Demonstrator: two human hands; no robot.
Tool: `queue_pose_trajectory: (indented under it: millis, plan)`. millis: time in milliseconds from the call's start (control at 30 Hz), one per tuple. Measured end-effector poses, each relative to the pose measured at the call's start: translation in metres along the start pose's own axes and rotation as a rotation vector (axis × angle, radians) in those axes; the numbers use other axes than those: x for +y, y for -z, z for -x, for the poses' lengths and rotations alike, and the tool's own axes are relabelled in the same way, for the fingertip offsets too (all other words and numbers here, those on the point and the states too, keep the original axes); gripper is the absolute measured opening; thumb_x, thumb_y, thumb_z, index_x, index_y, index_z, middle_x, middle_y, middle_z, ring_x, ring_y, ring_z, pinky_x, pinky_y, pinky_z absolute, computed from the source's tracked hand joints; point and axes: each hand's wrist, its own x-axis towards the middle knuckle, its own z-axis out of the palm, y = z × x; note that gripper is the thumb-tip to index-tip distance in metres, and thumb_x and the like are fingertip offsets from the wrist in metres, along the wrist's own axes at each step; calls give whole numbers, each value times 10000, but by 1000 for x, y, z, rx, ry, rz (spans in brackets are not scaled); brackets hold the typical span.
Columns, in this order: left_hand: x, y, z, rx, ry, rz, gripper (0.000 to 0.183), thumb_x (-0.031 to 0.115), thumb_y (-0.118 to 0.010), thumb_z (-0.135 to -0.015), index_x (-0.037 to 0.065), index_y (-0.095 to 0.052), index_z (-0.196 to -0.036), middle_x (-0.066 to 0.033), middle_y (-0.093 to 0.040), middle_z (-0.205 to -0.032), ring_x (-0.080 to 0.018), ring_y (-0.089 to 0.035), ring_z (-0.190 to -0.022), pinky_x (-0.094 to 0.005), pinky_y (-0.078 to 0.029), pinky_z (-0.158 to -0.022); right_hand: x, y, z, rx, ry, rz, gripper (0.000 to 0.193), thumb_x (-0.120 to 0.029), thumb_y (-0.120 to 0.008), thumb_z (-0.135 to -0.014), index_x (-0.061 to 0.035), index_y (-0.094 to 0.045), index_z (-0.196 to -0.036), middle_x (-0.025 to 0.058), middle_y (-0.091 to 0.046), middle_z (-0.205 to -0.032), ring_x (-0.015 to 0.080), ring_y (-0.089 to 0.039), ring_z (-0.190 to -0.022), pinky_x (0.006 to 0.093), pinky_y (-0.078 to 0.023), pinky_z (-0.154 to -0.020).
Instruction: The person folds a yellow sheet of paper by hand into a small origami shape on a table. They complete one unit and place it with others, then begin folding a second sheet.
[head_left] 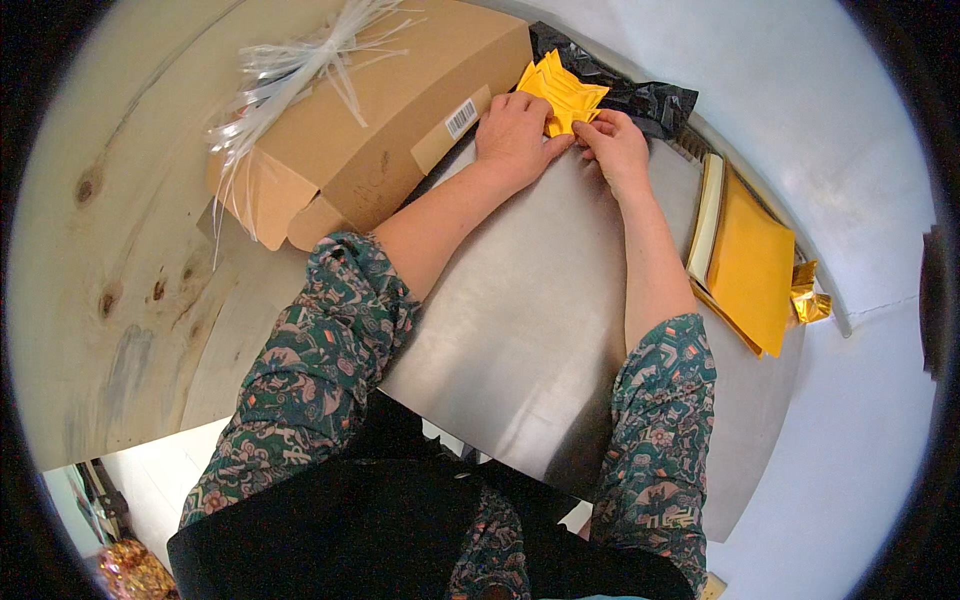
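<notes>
At the far edge of the metal worktop, a small bunch of bright yellow packets (566, 92) with crimped edges lies against crumpled black plastic (645, 105). My left hand (513, 138) rests over the left side of the packets, fingers curled onto them and thumb stretched along their near edge. On the opposite side, my right hand (614, 152) pinches the near right corner of a packet between thumb and fingers. Part of the bunch is hidden under the left fingers. Just left of that hand stands a long brown cardboard box (400, 120).
White plastic ties (300, 75) lie in a loose bundle on the box. Yellow padded envelopes (752, 262) lean at the right beside a shiny gold wrapper (808, 295). The metal sheet (500, 360) meets a wooden board (130, 240) at the left and a pale wall (850, 130) at the right.
</notes>
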Motion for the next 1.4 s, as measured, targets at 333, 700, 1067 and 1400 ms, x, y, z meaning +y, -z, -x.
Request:
queue_pose_trajectory:
  millis: [333,700,1067,1400]
  plan:
    - [-4,-9,-3,-48,58,35,481,440,-837,-821,136,-703,-1169,-125,-621,-1222,-340,-566,-1180,-452,-473,-1042,12,10,37,164,664,564,259,2,-600,-917,-75,-719,-1134,115,-693,-1209,324,-691,-1029,381,-558,-930]
    - [-4,-14,-2,-29,19,37,405,371,-756,-879,101,-680,-1171,-146,-619,-1210,-359,-569,-1166,-473,-466,-1021,0,14,55,-36,661,904,470,33,-593,-867,-133,-712,-1291,30,-661,-1391,286,-611,-1177,403,-534,-1022]
    - [-6,-20,1,-62,23,2,377,355,-714,-894,91,-653,-1157,-157,-599,-1208,-373,-557,-1177,-508,-460,-1023,2,15,57,-124,606,941,442,-34,-562,-926,-143,-684,-1337,6,-648,-1435,248,-600,-1279,443,-511,-1039]
    - [-5,-21,-5,-172,57,-124,470,383,-684,-913,90,-628,-1276,-161,-593,-1296,-367,-538,-1238,-508,-447,-1042,2,10,73,-82,593,1030,405,-100,-548,-936,-126,-672,-1321,60,-662,-1405,252,-601,-1294,472,-488,-1025]
